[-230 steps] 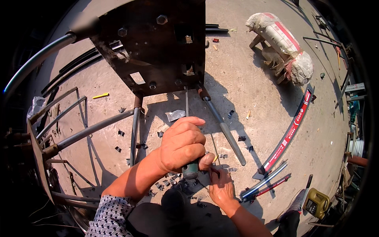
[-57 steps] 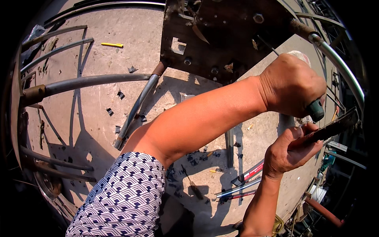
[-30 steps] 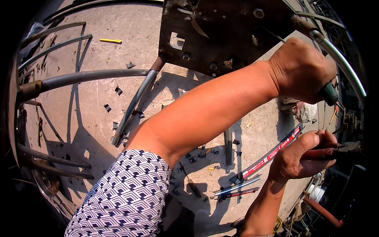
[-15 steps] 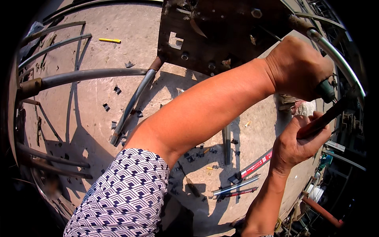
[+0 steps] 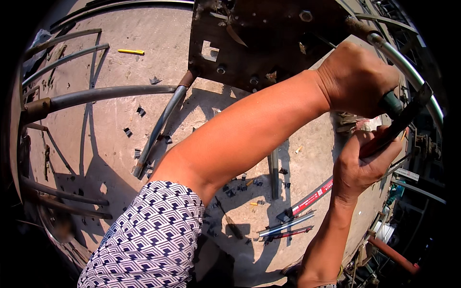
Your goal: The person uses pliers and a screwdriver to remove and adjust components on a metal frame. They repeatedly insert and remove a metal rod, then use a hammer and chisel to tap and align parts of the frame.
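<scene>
My left arm, in a patterned sleeve, reaches across to the upper right. My left hand (image 5: 360, 79) is closed in a fist round a dark green cylinder (image 5: 393, 104), whose end sticks out below the fingers. Lower down, my right hand (image 5: 365, 165) is wrapped round a dark bar (image 5: 403, 120) with a reddish lower part. The bar slants up to the right, its far end near a curved metal tube (image 5: 408, 67). It passes close by the green cylinder; whether they touch I cannot tell. Beyond my left hand is a dark metal plate (image 5: 269, 43) with bolts and holes.
Metal legs (image 5: 161, 127) and curved tubes (image 5: 115, 90) stand out around the plate and at the left. On the concrete floor lie a yellow pen (image 5: 131, 51), small black scraps (image 5: 140, 111), a red printed strip (image 5: 314, 196) and thin metal rods (image 5: 288, 224). Metal clutter fills the right edge.
The far end of the dark bar has swung upward in my right hand. My left hand keeps its grip on the green cylinder. The whole view has shifted slightly.
</scene>
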Tool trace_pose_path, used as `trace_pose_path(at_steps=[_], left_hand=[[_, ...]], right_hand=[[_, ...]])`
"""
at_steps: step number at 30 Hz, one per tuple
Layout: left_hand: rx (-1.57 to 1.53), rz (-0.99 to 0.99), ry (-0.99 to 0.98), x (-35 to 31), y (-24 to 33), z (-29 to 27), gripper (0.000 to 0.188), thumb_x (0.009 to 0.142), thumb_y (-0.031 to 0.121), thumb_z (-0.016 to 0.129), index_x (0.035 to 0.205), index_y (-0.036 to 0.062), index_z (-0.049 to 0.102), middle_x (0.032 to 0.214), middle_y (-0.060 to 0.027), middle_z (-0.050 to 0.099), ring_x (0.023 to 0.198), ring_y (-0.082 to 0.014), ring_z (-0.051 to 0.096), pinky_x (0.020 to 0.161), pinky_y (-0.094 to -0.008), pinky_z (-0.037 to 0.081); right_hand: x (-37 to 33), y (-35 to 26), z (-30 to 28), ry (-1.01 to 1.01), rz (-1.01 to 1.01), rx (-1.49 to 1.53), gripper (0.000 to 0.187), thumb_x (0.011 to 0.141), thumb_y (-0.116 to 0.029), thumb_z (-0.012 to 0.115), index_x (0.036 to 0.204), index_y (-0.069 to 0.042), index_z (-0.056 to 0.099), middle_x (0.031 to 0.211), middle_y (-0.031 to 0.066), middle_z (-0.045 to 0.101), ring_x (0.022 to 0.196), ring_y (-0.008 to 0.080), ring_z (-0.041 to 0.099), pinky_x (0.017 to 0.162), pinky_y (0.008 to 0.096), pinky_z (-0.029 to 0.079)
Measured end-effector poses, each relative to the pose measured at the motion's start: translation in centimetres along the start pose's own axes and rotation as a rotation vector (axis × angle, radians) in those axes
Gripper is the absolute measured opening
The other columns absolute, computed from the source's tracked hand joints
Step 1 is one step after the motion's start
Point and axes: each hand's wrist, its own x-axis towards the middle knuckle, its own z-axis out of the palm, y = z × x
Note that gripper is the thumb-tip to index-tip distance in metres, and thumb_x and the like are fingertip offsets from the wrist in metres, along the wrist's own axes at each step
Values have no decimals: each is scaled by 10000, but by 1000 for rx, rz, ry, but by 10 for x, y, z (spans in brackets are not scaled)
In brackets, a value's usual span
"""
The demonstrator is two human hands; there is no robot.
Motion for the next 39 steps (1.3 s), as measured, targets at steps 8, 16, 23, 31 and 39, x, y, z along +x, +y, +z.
trace_pose_path(at_steps=[8, 16, 23, 31, 39], left_hand=[[36, 19, 10, 1, -2, 3, 306, 713, 337, 819, 669, 140, 589, 617, -70, 585, 573, -264, 660, 543, -347, 548], [20, 27, 50, 0, -2, 5, 277, 709, 306, 811, 672, 141, 591, 616, -64, 580, 562, -265, 649, 534, -347, 538], [-104, 29, -59, -26, 7, -5, 232, 624, 211, 813, 698, 158, 599, 660, -62, 582, 631, -281, 651, 565, -386, 524], [-224, 60, -272, -73, 17, -46, 263, 689, 91, 791, 702, 100, 529, 754, -55, 564, 701, -252, 573, 655, -392, 464], [-203, -85, -409, -103, 29, -94, 224, 769, 61, 811, 760, 97, 589, 889, -72, 633, 879, -252, 661, 1049, -512, 528]], right_hand=[[3, 1, -8, -18, -58, -50, 256, 960, -95, 629, 1168, -17, 501, 991, 81, 508, 841, 152, 520, 765, 288, 462], [3, 3, -10, -9, 35, 49, 211, 959, -62, 632, 1139, -22, 530, 966, 58, 525, 838, 136, 532, 784, 274, 469], [-32, 1, -17, -91, 334, 274, 288, 975, -12, 596, 1256, -23, 530, 1082, 39, 571, 952, 103, 554, 863, 242, 475], [-130, -8, -32, -285, 642, 349, 352, 924, -28, 640, 1257, -5, 527, 976, 17, 526, 820, 88, 506, 719, 243, 455], [-199, -28, -45, -467, 882, 232, 367, 882, -45, 680, 1226, -17, 557, 846, 32, 608, 716, 85, 571, 665, 257, 484]])
